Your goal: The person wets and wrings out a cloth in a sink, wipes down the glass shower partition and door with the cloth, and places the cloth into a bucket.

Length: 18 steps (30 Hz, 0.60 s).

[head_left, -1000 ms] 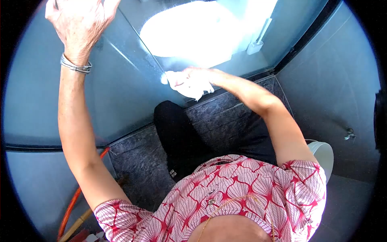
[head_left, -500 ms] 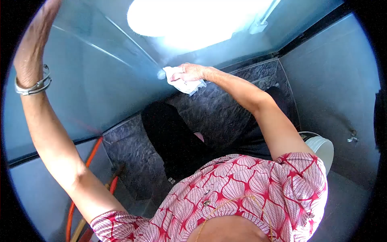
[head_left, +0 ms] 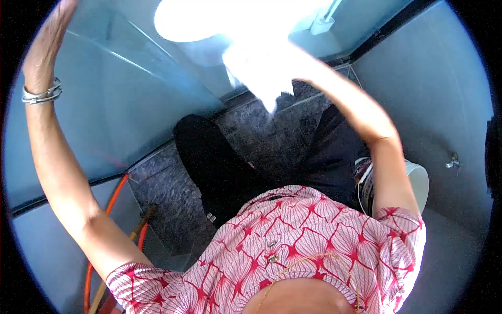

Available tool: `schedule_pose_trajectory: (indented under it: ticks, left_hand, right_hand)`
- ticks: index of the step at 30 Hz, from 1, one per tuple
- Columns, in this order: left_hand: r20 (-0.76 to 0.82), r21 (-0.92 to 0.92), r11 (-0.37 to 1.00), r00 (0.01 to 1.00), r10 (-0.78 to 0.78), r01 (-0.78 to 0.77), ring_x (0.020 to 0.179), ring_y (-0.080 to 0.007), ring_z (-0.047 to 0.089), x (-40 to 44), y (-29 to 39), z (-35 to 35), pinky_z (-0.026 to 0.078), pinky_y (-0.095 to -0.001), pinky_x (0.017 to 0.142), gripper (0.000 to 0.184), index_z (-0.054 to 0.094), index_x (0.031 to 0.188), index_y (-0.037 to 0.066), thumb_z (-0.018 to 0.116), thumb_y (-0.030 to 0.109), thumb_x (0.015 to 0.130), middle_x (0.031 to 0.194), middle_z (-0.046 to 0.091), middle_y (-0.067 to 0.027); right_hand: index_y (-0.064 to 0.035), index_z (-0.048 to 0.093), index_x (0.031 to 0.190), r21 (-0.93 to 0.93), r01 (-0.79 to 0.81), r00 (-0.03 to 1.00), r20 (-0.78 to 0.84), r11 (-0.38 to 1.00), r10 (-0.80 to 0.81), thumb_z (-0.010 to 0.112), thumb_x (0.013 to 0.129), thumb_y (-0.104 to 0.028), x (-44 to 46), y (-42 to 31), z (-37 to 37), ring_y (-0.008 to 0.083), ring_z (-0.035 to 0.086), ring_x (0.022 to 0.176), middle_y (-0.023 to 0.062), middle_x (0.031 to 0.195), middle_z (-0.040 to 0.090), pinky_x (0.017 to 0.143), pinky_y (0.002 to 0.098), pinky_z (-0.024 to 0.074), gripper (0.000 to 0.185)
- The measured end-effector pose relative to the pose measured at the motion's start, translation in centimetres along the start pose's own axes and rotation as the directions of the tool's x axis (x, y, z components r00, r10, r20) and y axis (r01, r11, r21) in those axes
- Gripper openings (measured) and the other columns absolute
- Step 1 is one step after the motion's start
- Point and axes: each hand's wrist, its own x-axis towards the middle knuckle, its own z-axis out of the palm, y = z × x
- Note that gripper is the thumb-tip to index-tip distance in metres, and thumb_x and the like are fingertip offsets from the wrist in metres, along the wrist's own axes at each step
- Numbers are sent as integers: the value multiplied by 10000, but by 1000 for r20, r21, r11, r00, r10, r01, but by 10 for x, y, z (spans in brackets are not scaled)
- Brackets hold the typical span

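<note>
My left hand [head_left: 49, 34] is raised at the upper left beside the glass panel [head_left: 110, 99], seen edge-on and cut off by the top edge, so its fingers are mostly out of sight. A white cloth [head_left: 259, 68] hangs from my right hand [head_left: 282, 49], its lower corner pointing down over the dark floor. Bright glare washes out my right fingers and the upper part of the cloth.
A white bucket [head_left: 418, 183] stands by my right elbow. On the right wall is a small metal tap [head_left: 454, 161]. An orange hose [head_left: 116, 194] and a wooden stick [head_left: 140, 226] lie at lower left. White brush holder [head_left: 321, 25] beyond, beside a glaring white shape [head_left: 191, 18].
My right hand has moved up and to the right with the cloth, away from the glass panel. Since the first frame, my left hand has shifted left.
</note>
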Motion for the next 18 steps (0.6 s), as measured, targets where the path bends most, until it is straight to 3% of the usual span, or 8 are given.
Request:
schedule_pose_trajectory:
  ticks: [3, 7, 10, 11, 14, 15, 18]
  left_hand:
    - [48, 55, 997, 998, 44, -47, 1063, -186, 519, -3, 0, 3, 423, -292, 857, 312, 585, 1139, 164, 533, 163, 831, 1128, 583, -70]
    - [109, 68, 992, 989, 96, -104, 1043, -167, 541, -2, -7, 9, 447, -271, 842, 304, 581, 1151, 170, 538, 162, 850, 1125, 589, -69]
    - [-114, -211, 970, 983, -147, 121, 827, -90, 594, 9, -9, 7, 487, -274, 707, 357, 551, 1191, 305, 575, 293, 835, 1128, 582, -9]
    - [-134, -102, 991, 986, -99, 86, 848, -93, 591, 13, -8, 0, 462, -254, 727, 336, 589, 1142, 257, 574, 223, 808, 1129, 587, 8]
    - [-279, -111, 981, 953, 120, -156, 723, -14, 574, 25, -39, 10, 406, -170, 600, 320, 615, 1105, 306, 568, 258, 792, 1144, 580, 102]
    - [-311, -211, 968, 948, 65, -136, 689, -16, 565, 21, -35, 7, 392, -165, 566, 329, 617, 1106, 300, 569, 244, 785, 1146, 580, 98]
    - [-243, -266, 963, 970, -17, -50, 654, -3, 538, 14, -28, -14, 388, -167, 573, 366, 620, 1109, 290, 557, 197, 760, 1166, 570, 102]
  right_hand:
    - [-53, 587, 1047, 58, 57, 974, -221, 997, -43, 536, 841, -303, -56, -20, -42, 198, 609, 854, 124, 941, 621, 679, 297, 512, 329]
    - [-57, 557, 1090, -15, 108, 839, -535, 994, -99, 528, 848, -309, -107, -32, -68, 202, 590, 892, 119, 983, 600, 708, 301, 502, 351]
    - [-60, 534, 1121, -149, 103, 706, -685, 983, -178, 522, 853, -314, -120, -41, -77, 205, 575, 921, 115, 1015, 585, 729, 304, 494, 369]
    - [-61, 526, 1132, -203, 97, 660, -720, 974, -216, 520, 855, -315, -122, -42, -80, 205, 570, 931, 114, 1026, 579, 737, 305, 491, 376]
    - [-64, 503, 1163, -396, 92, 543, -749, 914, -380, 514, 860, -320, -105, -55, -84, 208, 556, 959, 110, 1057, 564, 758, 308, 484, 397]
    - [-65, 495, 1174, -465, 103, 502, -739, 879, -450, 513, 862, -322, -95, -59, -82, 209, 551, 969, 109, 1068, 559, 765, 309, 481, 404]
    - [-69, 472, 1206, -642, 169, 426, -636, 747, -643, 507, 867, -327, -42, -79, -78, 212, 536, 998, 105, 1100, 543, 787, 312, 473, 427]
